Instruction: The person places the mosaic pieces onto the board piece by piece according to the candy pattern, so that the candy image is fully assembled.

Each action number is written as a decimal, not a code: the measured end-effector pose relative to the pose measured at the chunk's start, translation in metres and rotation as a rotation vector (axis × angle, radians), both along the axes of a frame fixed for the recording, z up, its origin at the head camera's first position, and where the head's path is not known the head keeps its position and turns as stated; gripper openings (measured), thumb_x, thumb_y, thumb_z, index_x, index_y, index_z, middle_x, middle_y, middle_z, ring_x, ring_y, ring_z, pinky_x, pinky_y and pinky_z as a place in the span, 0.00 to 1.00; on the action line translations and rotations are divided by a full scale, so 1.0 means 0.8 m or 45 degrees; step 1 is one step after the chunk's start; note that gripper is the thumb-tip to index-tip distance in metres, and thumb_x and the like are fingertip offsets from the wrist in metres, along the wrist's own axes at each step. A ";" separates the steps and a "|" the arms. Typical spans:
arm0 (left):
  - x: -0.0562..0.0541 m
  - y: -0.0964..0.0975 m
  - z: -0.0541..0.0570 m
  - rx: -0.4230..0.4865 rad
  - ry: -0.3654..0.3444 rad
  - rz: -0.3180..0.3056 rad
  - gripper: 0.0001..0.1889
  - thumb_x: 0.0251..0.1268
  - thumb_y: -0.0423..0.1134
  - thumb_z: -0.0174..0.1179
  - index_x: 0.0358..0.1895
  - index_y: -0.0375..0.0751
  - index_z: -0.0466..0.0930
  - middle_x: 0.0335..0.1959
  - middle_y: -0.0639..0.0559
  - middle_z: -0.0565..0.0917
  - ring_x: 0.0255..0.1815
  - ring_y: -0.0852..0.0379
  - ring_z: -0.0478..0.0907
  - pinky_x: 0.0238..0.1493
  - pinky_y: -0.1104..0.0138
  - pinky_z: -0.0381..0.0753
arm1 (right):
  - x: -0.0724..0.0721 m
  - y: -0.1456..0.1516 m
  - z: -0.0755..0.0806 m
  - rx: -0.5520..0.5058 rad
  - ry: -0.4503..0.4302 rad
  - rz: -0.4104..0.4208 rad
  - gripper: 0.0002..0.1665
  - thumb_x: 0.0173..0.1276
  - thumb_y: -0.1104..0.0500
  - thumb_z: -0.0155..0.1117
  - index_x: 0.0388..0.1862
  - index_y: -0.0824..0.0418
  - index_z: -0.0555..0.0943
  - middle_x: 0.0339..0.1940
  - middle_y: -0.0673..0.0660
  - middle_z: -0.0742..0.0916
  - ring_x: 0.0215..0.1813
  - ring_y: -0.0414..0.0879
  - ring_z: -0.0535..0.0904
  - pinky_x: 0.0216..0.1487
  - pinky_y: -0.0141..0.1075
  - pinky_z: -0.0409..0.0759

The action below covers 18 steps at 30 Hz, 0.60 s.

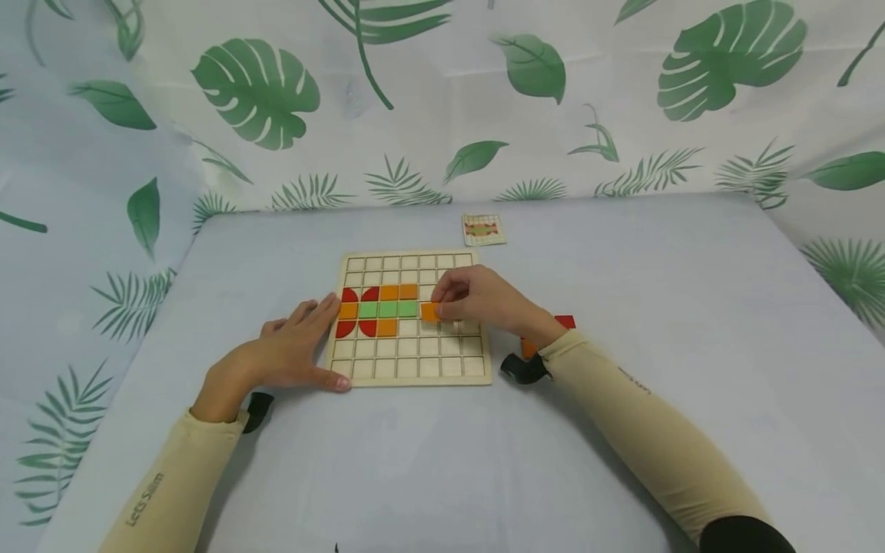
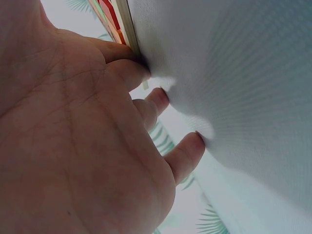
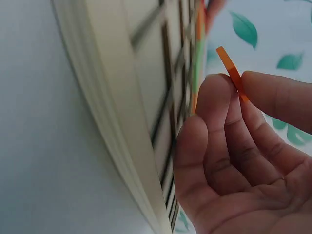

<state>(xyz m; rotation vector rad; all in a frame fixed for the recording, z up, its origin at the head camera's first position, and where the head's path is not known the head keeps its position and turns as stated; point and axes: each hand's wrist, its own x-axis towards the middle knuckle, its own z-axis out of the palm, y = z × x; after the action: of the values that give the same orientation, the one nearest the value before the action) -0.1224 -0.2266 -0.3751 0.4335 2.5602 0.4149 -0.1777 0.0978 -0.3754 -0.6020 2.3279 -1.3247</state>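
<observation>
A wooden grid board (image 1: 415, 382) lies on the table, its left side partly filled with red quarter-round pieces, orange squares and a row of green squares (image 1: 388, 309). My right hand (image 1: 477, 296) pinches an orange square tile (image 3: 231, 73) between thumb and fingertips, just above the board's right half. In the right wrist view the tile stands tilted, apart from the grid. At the board's left edge rests my left hand (image 1: 290, 349), fingers extended and thumb at the near corner. The left wrist view has its fingertips touching the tablecloth beside the board.
Behind the board lies a small pattern card (image 1: 484, 230) with a red, orange and green design. Red and orange pieces (image 1: 565, 322) are right of the board, partly hidden by my right wrist. A leaf-printed cloth (image 1: 415, 130) hangs behind the white-covered table (image 1: 401, 468).
</observation>
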 end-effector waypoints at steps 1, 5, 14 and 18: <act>0.000 0.000 0.000 -0.001 0.000 -0.003 0.72 0.56 0.67 0.77 0.88 0.35 0.36 0.89 0.38 0.40 0.86 0.30 0.36 0.74 0.26 0.45 | 0.002 -0.003 -0.002 0.007 0.012 0.007 0.05 0.72 0.66 0.72 0.44 0.62 0.86 0.38 0.54 0.89 0.43 0.50 0.82 0.49 0.40 0.79; 0.000 -0.001 0.001 0.000 0.006 -0.006 0.72 0.56 0.67 0.77 0.88 0.35 0.36 0.89 0.38 0.40 0.86 0.30 0.36 0.73 0.25 0.45 | 0.007 -0.016 -0.007 -0.014 0.055 0.034 0.04 0.72 0.67 0.71 0.43 0.62 0.86 0.37 0.54 0.88 0.41 0.49 0.82 0.46 0.39 0.79; 0.000 -0.002 0.003 0.001 0.010 -0.003 0.72 0.56 0.67 0.77 0.88 0.35 0.37 0.89 0.37 0.40 0.86 0.29 0.37 0.73 0.25 0.45 | 0.012 -0.030 -0.002 -0.006 0.053 0.031 0.03 0.72 0.68 0.70 0.41 0.63 0.86 0.35 0.54 0.89 0.37 0.48 0.81 0.39 0.37 0.78; 0.000 0.000 0.001 0.006 0.018 -0.011 0.72 0.56 0.68 0.77 0.88 0.36 0.37 0.89 0.37 0.41 0.86 0.30 0.38 0.73 0.24 0.46 | 0.010 -0.039 0.000 0.056 0.088 0.033 0.03 0.71 0.68 0.71 0.38 0.61 0.85 0.33 0.53 0.88 0.35 0.46 0.80 0.40 0.37 0.78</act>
<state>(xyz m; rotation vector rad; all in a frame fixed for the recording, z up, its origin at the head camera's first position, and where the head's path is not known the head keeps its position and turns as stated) -0.1224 -0.2263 -0.3742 0.4508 2.5708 0.4163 -0.1694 0.0669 -0.3755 -0.6717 2.3892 -1.2566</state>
